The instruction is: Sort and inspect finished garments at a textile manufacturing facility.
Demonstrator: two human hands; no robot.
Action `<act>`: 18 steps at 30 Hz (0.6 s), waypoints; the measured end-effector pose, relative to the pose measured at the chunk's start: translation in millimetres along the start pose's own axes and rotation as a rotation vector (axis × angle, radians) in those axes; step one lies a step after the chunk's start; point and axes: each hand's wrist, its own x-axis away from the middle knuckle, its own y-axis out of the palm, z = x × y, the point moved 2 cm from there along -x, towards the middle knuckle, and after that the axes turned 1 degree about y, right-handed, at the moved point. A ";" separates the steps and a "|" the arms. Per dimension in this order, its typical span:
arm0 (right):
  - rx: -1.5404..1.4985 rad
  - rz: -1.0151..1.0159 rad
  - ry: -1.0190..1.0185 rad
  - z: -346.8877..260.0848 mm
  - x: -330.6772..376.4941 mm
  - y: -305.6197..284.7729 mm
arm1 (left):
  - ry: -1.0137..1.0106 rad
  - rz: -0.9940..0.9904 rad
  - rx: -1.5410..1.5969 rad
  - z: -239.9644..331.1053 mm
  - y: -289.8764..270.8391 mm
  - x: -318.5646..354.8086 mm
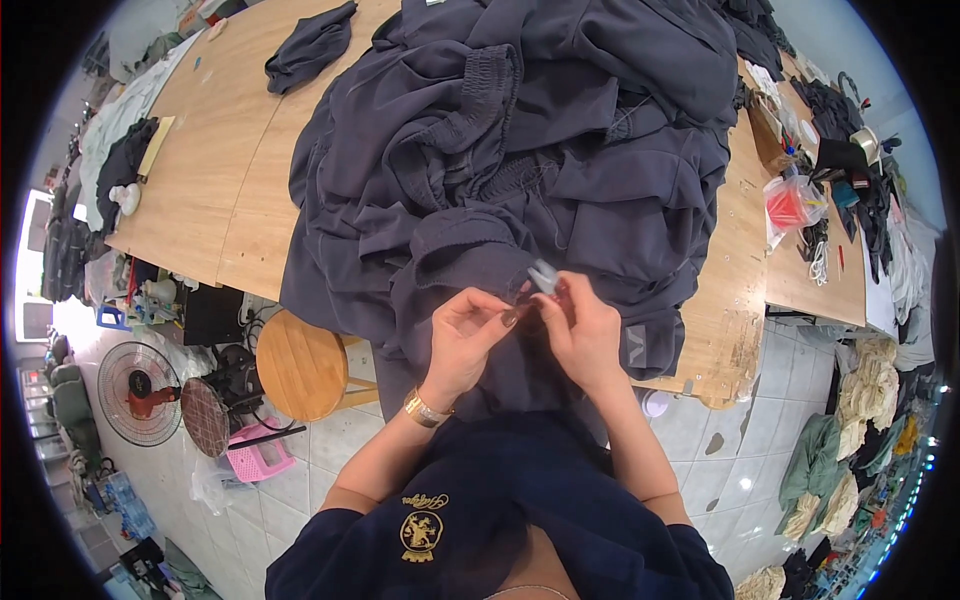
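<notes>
A large heap of dark grey garments (640, 190) with gathered elastic edges lies in front of me on the table. My left hand (468, 338) is closed in a pinch on the edge of one dark garment (465, 255) at the near side of the heap. Close by on the right, my right hand (583, 335) grips small pale grey thread snips (543, 278), somewhat blurred, their forked end pointing up and away. Both hands' fingertips nearly meet over the cloth. Any thread between them is too fine to make out.
The wooden table (245, 180) carries a separate dark cloth piece (312, 45) at the far left. A round wooden stool (300, 365), a fan (140, 393) and a pink plastic stool (260, 452) stand at left. On the right are a red-filled plastic bag (795, 203) and piled cloth (812, 460).
</notes>
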 end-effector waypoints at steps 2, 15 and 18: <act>-0.214 -0.006 0.157 6.5 -0.9 1.4 | 0.034 -0.034 0.141 5.5 8.4 -1.0; -0.196 -0.037 0.094 -5.1 -1.8 2.6 | 0.065 -0.080 0.108 -1.3 -0.7 -0.4; -0.328 -0.063 0.226 2.1 -0.2 3.5 | 0.149 -0.041 0.001 -0.3 6.0 -1.3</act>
